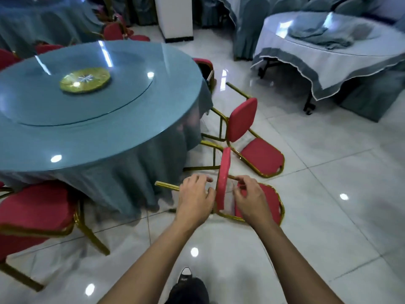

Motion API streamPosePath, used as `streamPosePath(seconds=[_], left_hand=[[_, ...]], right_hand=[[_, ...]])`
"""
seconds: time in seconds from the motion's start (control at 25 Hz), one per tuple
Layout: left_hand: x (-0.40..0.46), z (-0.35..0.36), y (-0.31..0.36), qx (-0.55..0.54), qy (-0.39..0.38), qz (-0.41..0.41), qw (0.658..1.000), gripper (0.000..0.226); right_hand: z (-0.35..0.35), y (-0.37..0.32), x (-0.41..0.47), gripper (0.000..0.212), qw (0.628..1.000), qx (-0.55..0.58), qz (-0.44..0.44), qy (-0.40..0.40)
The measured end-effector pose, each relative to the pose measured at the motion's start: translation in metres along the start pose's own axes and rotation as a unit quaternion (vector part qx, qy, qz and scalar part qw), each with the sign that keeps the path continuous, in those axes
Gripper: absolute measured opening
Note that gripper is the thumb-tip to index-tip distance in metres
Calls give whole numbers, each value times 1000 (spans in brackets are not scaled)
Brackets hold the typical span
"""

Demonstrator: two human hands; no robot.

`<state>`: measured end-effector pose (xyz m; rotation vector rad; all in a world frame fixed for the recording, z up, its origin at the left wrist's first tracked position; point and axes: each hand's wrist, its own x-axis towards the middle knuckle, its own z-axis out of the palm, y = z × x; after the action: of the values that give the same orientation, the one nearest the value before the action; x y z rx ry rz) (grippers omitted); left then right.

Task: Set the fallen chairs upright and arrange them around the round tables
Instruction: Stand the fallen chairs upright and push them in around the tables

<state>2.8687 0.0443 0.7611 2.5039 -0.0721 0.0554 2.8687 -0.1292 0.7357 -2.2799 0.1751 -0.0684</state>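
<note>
Two red-padded chairs with gold frames lie fallen on the tiled floor to the right of the round blue table (98, 150). The near fallen chair (270, 200) has one red pad (223, 178) standing on edge and its legs pointing toward the table. My left hand (195, 196) is just left of that pad, fingers loosely curled, thumb at its edge. My right hand (249, 198) is just right of it, fingers loosely curled and a fingertip touching the pad. Neither hand is closed round it. The far fallen chair (260, 156) lies just beyond.
An upright red chair (37, 211) stands at the table's near left, with more red chairs (114, 31) behind the table. A white-clothed round table (328, 69) sits at the back right and a white pillar (175, 16) at the back. My shoe (186, 275) shows below.
</note>
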Motion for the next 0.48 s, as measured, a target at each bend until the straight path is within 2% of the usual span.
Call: streamPosePath(seconds=[0.2, 0.48], left_hand=[[61, 78, 83, -5, -31, 56, 998, 24], [186, 164, 175, -47, -41, 23, 998, 28]], right_hand=[[-85, 71, 58, 25, 998, -7, 20, 53], [-179, 139, 199, 22, 998, -55, 12, 30]])
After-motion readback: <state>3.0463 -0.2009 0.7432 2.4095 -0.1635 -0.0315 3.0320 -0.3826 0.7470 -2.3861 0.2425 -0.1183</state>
